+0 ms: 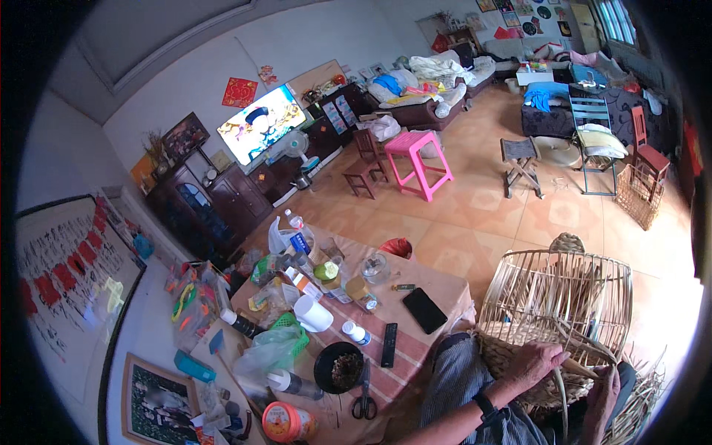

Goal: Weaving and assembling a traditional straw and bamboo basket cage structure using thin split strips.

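A half-woven basket (pixel 495 347) of pale, flat plant strips rests against my lap, its lower side tightly plaited and its upper part an open cage of loose strips. My left hand (pixel 535 363), with a dark band on the wrist, lies over the woven edge, fingers pinched on a strip (pixel 561 397) that hangs down toward my lap. On the right, my right hand (pixel 602 400) is closed at the same edge, where more strips (pixel 586 343) bend over between the two hands. Exactly which strip it grips is partly hidden.
Loose strips (pixel 644 404) lie at my right. A table (pixel 452 285) at my left bears scissors (pixel 364 404), a black bowl (pixel 326 371), a remote (pixel 389 345), a phone (pixel 425 310) and several bottles. Beyond stand a pink stool (pixel 412 142) and a folding stool (pixel 521 152).
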